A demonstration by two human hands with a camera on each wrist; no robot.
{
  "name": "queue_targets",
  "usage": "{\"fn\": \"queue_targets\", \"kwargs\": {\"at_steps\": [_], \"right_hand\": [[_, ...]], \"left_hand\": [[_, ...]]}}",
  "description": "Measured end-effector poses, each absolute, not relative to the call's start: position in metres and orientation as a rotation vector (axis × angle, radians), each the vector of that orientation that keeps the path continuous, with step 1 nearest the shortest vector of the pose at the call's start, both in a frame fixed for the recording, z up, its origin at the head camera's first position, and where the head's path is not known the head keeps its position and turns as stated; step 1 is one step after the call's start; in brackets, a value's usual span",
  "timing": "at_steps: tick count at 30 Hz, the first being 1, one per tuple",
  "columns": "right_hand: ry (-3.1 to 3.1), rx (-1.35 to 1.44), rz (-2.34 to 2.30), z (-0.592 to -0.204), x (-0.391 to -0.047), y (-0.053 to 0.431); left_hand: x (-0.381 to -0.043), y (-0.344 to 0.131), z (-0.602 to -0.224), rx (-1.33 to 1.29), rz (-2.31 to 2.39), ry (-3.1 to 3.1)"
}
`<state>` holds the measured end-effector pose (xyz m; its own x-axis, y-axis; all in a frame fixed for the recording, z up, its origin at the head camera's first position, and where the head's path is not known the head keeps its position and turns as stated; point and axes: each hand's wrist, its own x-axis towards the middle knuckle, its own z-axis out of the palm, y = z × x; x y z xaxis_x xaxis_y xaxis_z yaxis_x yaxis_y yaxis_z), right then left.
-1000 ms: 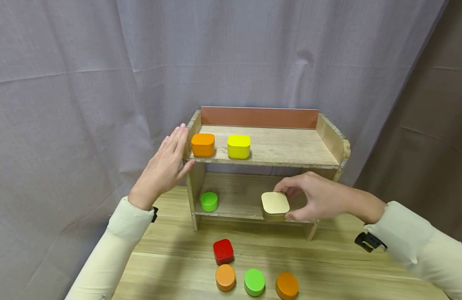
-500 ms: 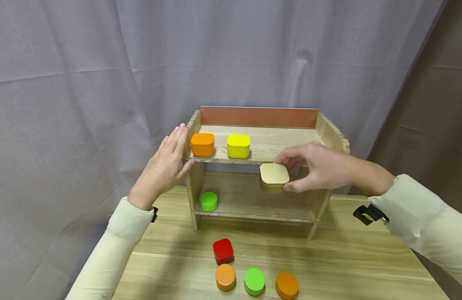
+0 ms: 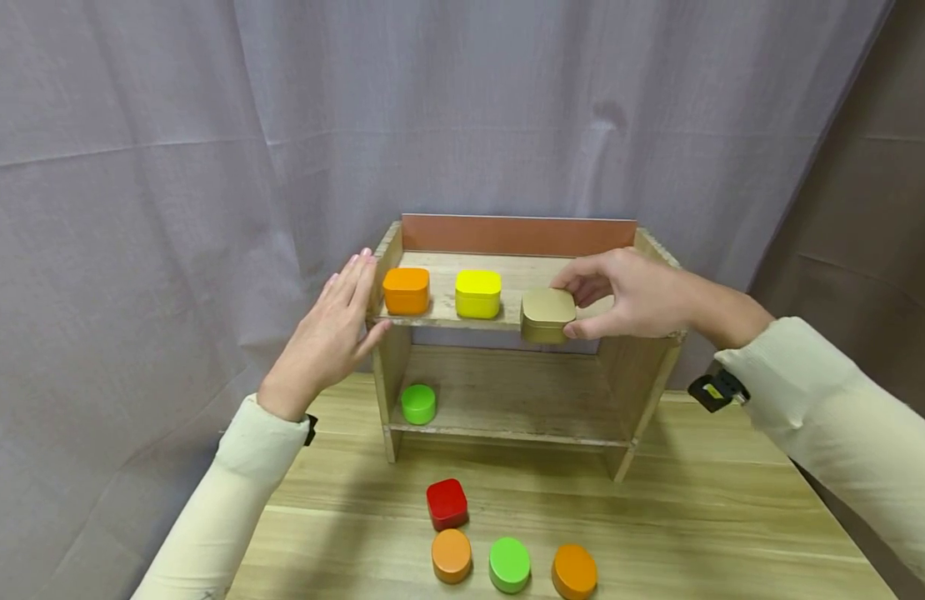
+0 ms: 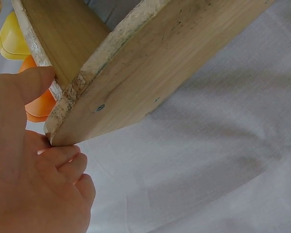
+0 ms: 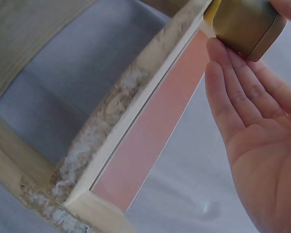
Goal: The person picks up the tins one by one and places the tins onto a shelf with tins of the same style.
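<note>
In the head view my right hand [image 3: 633,293] pinches a gold square tin with rounded corners [image 3: 548,315], thumb at its front and fingers behind. The tin is level with the upper board's front edge, to the right of a yellow square tin [image 3: 477,293] and an orange square tin [image 3: 407,291] standing on that board. My left hand [image 3: 322,337] holds the left side panel of a two-tier wooden shelf [image 3: 507,435]. In the left wrist view the thumb [image 4: 36,82] lies at the inner side of the panel, the other fingers outside it.
A green round tin [image 3: 418,404] stands at the lower tier's left end. On the table [image 3: 702,517] in front lie a red square tin [image 3: 447,503], a light orange round tin [image 3: 451,556], a green round tin [image 3: 510,564] and a dark orange round tin [image 3: 574,572]. Grey curtain [image 3: 507,100] hangs behind.
My right hand has raised the gold tin from in front of the lower tier to the upper board's height. The left hand and the other tins have stayed put.
</note>
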<state>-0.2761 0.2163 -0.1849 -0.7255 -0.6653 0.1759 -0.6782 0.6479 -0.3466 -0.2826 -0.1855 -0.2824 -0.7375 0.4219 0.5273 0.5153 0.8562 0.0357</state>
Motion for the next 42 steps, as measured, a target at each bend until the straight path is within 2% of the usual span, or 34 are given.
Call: {"fn": "queue_targets", "kwargs": {"at_steps": [16,42], "right_hand": [[-2.861,0.963,0.738,-0.188,-0.307,0.220],[-2.856,0.964,0.801,-0.197,-0.307,0.228]], "left_hand": [[-0.282,-0.185,-0.283,-0.688,-0.241,-2.509],[-0.282,-0.182,-0.282,-0.700,-0.242,-2.505]]}}
